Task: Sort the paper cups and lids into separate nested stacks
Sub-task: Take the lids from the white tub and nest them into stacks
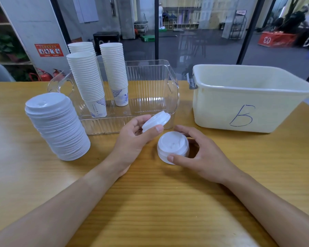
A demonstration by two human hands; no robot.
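Left hand (pixel 132 138) pinches one lid (pixel 156 121) above the table (pixel 150 202), right hand (pixel 200 154) cups a short lid pile (pixel 173 147), plus one tall lid stack (pixel 56 127) and three cup stacks (pixel 89 82) in the clear bin (pixel 150 77).

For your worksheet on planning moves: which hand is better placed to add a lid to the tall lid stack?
The left hand. It already grips a lid and lies nearer the tall lid stack; the right hand holds the short lid stack farther away.
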